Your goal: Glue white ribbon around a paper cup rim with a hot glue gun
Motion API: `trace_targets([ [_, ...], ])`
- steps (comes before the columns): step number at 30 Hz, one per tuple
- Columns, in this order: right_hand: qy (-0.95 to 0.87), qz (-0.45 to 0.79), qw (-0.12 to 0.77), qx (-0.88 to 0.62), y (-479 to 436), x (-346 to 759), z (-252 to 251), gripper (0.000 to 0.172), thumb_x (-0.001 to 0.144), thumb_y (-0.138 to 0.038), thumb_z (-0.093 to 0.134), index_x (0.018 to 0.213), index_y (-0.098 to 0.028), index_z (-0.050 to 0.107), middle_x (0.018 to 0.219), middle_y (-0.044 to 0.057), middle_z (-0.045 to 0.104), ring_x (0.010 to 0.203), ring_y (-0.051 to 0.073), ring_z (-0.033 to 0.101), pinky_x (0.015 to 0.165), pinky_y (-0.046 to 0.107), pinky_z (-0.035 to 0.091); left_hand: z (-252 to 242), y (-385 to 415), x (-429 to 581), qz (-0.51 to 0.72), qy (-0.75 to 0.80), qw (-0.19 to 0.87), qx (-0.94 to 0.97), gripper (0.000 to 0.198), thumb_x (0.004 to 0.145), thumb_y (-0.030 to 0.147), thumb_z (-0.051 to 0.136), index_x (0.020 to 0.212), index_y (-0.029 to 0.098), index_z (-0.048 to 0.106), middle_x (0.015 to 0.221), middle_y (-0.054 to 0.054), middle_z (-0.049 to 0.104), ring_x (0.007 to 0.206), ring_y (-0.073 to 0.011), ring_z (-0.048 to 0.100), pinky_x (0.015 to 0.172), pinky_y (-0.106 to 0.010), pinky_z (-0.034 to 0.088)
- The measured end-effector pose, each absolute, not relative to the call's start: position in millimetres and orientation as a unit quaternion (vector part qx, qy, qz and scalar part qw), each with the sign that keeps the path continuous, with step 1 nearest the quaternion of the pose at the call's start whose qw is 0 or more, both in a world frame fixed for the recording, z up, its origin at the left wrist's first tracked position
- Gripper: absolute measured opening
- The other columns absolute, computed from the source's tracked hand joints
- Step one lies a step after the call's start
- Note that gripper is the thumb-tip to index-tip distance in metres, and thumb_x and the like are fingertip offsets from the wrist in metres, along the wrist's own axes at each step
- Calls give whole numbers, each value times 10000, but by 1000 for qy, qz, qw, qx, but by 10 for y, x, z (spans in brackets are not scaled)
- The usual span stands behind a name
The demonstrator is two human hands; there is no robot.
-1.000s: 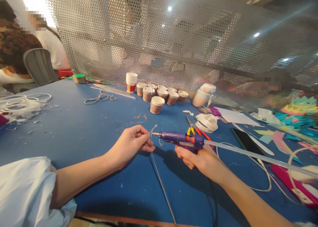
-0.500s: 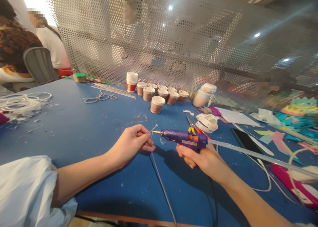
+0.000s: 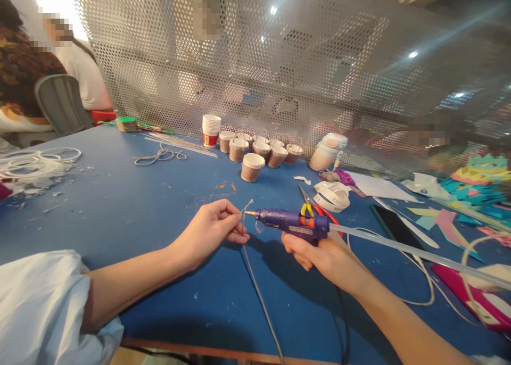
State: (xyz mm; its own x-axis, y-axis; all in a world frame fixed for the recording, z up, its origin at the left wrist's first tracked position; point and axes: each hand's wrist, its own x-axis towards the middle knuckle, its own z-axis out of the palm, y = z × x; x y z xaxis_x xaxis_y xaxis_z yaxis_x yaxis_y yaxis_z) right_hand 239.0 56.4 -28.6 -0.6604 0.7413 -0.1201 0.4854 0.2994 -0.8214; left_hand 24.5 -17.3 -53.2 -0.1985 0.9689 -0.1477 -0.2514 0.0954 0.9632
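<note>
My left hand (image 3: 221, 222) pinches a thin grey cord (image 3: 258, 293) near its end. The cord's frayed tip stands up above the fingers, and its long part hangs down to the table's front edge. My right hand (image 3: 315, 250) is wrapped round the grip of a purple hot glue gun (image 3: 285, 221). The gun's metal nozzle points left, at or very near the cord tip; whether they touch I cannot tell. A thread of glue hangs below the nozzle. From the gun's back, a long clear glue stick (image 3: 383, 239) reaches out to the right.
Several brown-wrapped paper cups (image 3: 252, 168) and a stack of white cups (image 3: 211, 131) stand at the back. Red-handled pliers (image 3: 309, 201), a white ribbon roll (image 3: 332, 196) and a phone (image 3: 393, 224) lie right. White cord coils (image 3: 48, 163) lie left. A perforated metal screen (image 3: 159, 61) rises behind.
The glue gun and my right hand have shifted very slightly left, bringing the nozzle closer to the cord tip. My left hand keeps its pinch on the cord.
</note>
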Motion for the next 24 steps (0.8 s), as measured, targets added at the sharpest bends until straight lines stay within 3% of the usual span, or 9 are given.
trace_targets([
  [4,-799,462,106,-370,589,2409,-295,367,879,-494,542,692,-178,546,508,-45,446,484,96,441,496,236,392,-539,-162,245,577,518,524,353,100,827,159,590,737,130,560,628,-13,658,620,-133,688,683,-274,598],
  [12,-801,436,155,-380,548,2391,-281,398,882,-536,519,690,-187,505,534,-36,433,497,106,426,480,243,377,-519,-171,255,575,519,531,346,108,808,174,616,730,135,553,614,-8,650,614,-146,693,679,-290,598],
  [18,-809,442,93,-376,523,2419,-238,404,877,-531,524,654,-198,480,530,-40,404,502,105,401,471,234,371,-530,-174,250,574,518,524,357,109,802,184,628,729,135,563,634,-15,660,622,-132,683,682,-276,596],
  [24,-824,408,146,-366,530,2420,-259,424,906,-524,498,639,-196,463,568,-30,418,521,106,415,487,239,358,-520,-171,249,569,522,527,354,104,827,168,592,737,138,548,634,-15,661,617,-141,693,685,-287,598],
])
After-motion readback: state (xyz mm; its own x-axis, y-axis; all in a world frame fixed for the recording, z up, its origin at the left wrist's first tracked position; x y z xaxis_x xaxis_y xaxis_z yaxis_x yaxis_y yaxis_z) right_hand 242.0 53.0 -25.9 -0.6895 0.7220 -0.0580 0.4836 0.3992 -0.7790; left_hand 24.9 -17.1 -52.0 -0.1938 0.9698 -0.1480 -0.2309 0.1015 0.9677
